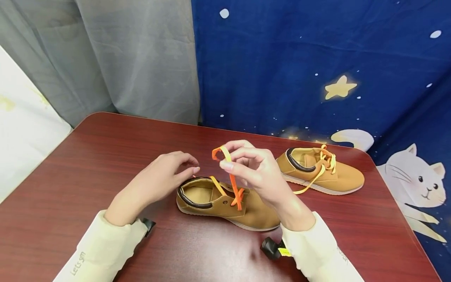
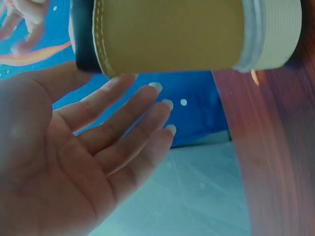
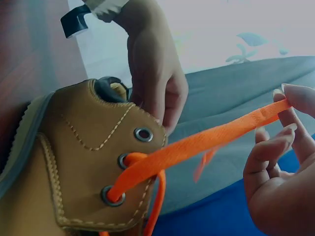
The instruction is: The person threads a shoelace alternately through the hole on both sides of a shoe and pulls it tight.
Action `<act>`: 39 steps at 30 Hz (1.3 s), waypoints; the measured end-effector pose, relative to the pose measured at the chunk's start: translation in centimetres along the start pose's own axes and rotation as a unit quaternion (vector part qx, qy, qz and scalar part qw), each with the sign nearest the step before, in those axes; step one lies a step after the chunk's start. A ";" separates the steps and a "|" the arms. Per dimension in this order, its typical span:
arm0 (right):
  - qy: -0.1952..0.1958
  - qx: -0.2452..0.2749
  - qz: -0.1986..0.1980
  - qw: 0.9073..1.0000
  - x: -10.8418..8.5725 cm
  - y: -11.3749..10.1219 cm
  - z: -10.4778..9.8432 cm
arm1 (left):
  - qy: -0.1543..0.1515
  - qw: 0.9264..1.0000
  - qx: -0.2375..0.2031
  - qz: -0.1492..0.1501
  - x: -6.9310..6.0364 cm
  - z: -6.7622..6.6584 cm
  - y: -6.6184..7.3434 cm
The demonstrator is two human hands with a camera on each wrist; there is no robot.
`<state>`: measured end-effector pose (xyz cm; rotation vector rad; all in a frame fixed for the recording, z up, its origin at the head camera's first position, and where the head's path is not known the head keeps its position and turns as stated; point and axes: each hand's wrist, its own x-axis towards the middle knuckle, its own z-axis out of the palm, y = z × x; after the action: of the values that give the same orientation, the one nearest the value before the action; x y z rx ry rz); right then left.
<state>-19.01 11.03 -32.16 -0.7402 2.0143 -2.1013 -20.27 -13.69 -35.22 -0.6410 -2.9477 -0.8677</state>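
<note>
A tan lace-up shoe [image 1: 260, 209] with a dark padded collar stands on the table, toe to the right. My right hand [image 1: 257, 168] pinches an orange shoelace [image 3: 197, 145] between thumb and fingertip, drawn up taut from a lower eyelet in the right wrist view. The lace's free end curls over above the fingers in the head view. By the heel, my left hand [image 2: 98, 142] has loosely extended fingers and nothing in its palm; its thumb is partly hidden behind the collar there. Another strand of lace lies across the shoe's opening.
A matching tan shoe [image 1: 345, 178] with its orange lace tied stands at the back right, one lace end trailing on the brown table [image 1: 88, 156]. A grey curtain [image 1: 141, 58] and a blue star-patterned curtain [image 1: 282, 58] hang behind the table.
</note>
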 end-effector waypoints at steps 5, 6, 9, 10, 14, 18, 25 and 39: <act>0.000 0.031 0.008 0.999 0.6 0.8 -0.6 | 0.007 1.000 0.009 0.012 0.1 0.9 0.7; -0.002 0.036 0.009 0.999 0.7 1.0 -0.7 | 0.011 1.000 0.007 0.016 0.2 1.1 0.9; -0.006 0.059 0.017 0.998 1.0 1.6 -0.9 | 0.027 0.999 -0.003 0.033 0.4 1.9 1.6; -0.003 0.066 0.020 0.998 1.1 1.8 -1.0 | 0.033 0.999 -0.007 0.037 0.4 2.1 1.9; 0.012 0.110 0.034 0.993 1.4 2.6 -1.3 | 0.048 0.998 -0.016 0.044 0.4 3.0 2.5; 0.017 0.144 0.057 0.988 1.6 3.3 -1.6 | 0.035 0.998 0.005 0.046 0.5 4.0 2.6; 0.017 0.116 0.067 0.991 1.7 4.1 -2.2 | 0.021 0.998 0.046 0.041 0.4 4.9 2.7; 0.054 -0.060 0.042 0.996 1.4 5.2 -2.4 | 0.029 0.996 0.075 0.040 0.3 5.1 2.8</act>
<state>-22.44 12.11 -36.80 -0.5581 2.2033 -2.0304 -18.86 -8.79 -38.03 -0.7064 -2.8772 -0.6413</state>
